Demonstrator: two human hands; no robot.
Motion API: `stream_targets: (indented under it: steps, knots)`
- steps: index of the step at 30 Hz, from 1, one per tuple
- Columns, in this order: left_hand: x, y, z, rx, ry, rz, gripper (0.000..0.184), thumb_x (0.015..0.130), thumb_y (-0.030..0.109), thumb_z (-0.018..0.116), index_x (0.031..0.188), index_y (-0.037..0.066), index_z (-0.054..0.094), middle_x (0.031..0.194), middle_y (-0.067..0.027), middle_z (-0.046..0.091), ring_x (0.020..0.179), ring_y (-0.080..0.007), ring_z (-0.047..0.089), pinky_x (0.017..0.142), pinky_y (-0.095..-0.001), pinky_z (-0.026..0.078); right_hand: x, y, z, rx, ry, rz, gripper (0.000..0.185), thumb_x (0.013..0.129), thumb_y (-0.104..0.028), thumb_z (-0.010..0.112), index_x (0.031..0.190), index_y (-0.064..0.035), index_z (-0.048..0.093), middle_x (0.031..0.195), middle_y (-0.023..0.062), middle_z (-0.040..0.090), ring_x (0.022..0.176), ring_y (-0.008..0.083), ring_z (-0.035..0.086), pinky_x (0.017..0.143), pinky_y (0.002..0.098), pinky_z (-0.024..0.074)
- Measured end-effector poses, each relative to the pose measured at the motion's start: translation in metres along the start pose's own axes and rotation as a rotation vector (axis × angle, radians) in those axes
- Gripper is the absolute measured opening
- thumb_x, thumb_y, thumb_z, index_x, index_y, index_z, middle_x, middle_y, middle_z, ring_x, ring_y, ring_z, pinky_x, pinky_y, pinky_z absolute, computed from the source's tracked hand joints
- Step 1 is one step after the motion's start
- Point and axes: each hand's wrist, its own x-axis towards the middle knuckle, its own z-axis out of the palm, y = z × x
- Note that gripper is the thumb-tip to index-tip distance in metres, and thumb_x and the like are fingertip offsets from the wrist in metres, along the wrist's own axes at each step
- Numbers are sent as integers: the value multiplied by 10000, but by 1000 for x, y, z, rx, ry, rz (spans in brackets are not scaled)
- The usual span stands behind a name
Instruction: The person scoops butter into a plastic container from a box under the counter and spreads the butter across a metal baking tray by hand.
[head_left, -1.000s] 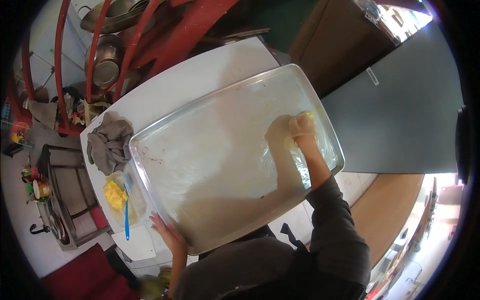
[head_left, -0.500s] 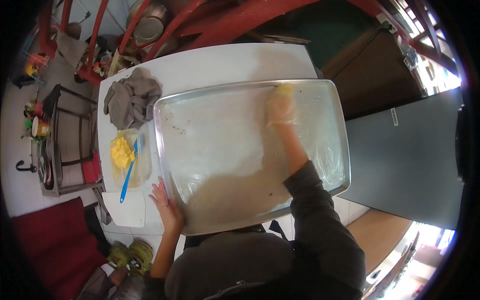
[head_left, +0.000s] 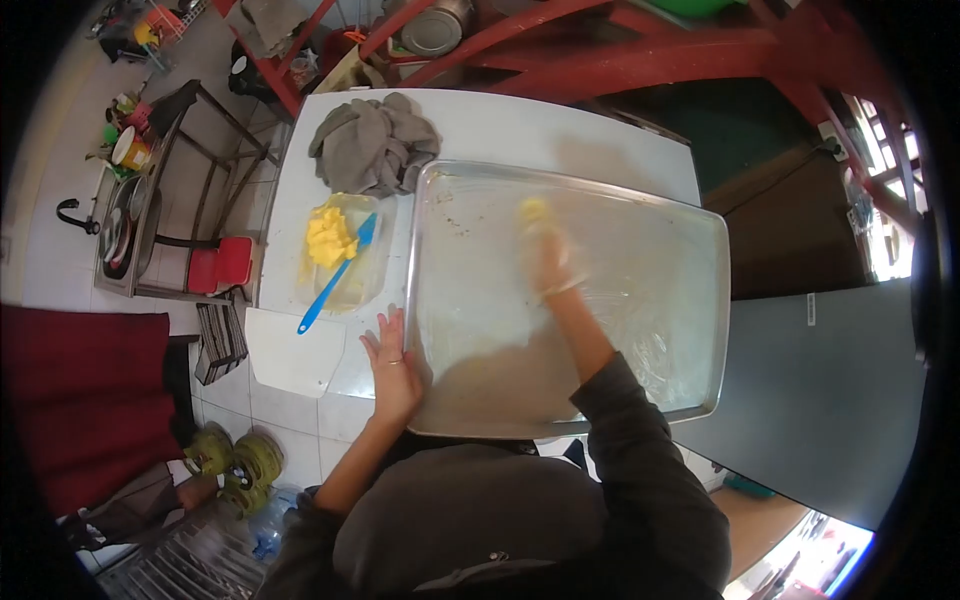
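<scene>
A large metal baking tray [head_left: 640, 320] lies on the white table, its surface greasy and streaked. My right hand [head_left: 550, 265], blurred by motion, is over the tray's upper middle; clear plastic seems to cover it. Something yellow shows at its fingertips, which look pressed together, but what they hold is unclear. Fingers spread, my left hand [head_left: 397, 380] rests open against the tray's lower left edge. Left of the tray, a clear plastic container [head_left: 372, 270] holds soft yellow spread [head_left: 330, 237] like margarine. A blue spatula [head_left: 335, 280] leans across its rim.
A crumpled grey-brown cloth [head_left: 375, 145] lies at the table's back left. A white sheet [head_left: 295, 350] sits at the front left corner. To the right stands a large grey surface [head_left: 810, 380]; red railings [head_left: 600, 70] run behind the table. Green gas cylinders [head_left: 250, 462] are on the floor.
My right hand has moved left and a little nearer across the tray. My left hand stays by the tray's edge. The whole view has shifted and turned.
</scene>
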Motion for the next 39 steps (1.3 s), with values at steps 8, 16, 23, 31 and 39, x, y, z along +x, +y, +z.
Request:
stream_targets:
  steps: [8, 16, 23, 31, 39]
  knots:
    - [0, -8, 6, -57, 43, 17, 678, 751, -81, 385, 1359, -29, 90, 1397, -160, 248, 1314, -321, 159, 993, -596, -37, -5, -110, 27, -1176, -403, 48, 416, 797, -76, 393, 1206, -15, 446, 1150, 178, 516, 1092, 298, 476, 902, 405, 389]
    - [-3, -25, 21, -291, 37, -64, 654, 771, -63, 401, 1351, -36, 101, 1383, -167, 275, 1312, -318, 170, 968, -623, -62, 33, -27, 139, -1492, -516, -285, 343, 770, -136, 477, 1089, -38, 555, 946, 132, 592, 904, 257, 543, 820, 390, 417]
    - [1, -14, 0, -202, 42, 63, 609, 792, -37, 385, 1332, -80, 106, 1366, -203, 287, 1310, -376, 126, 958, -626, -74, -72, -110, 101, -672, -793, 173, 287, 751, -134, 564, 1022, -43, 592, 926, 119, 606, 763, 256, 585, 779, 357, 443]
    - [-1, -22, -16, -393, -26, 118, 593, 831, 12, 347, 1329, -96, 43, 1289, -241, 372, 1306, -395, 120, 994, -537, -112, -25, -25, 121, -1395, -458, -242, 278, 749, -156, 507, 993, -26, 538, 1002, 136, 566, 952, 293, 516, 852, 397, 389]
    - [-12, -35, -29, -421, -61, 194, 553, 847, 26, 340, 1326, -87, 88, 1267, -233, 389, 1287, -382, 191, 1031, -512, 4, -116, -124, 175, -937, -604, 397, 286, 735, -110, 525, 1013, -44, 556, 935, 163, 561, 872, 308, 538, 773, 393, 437]
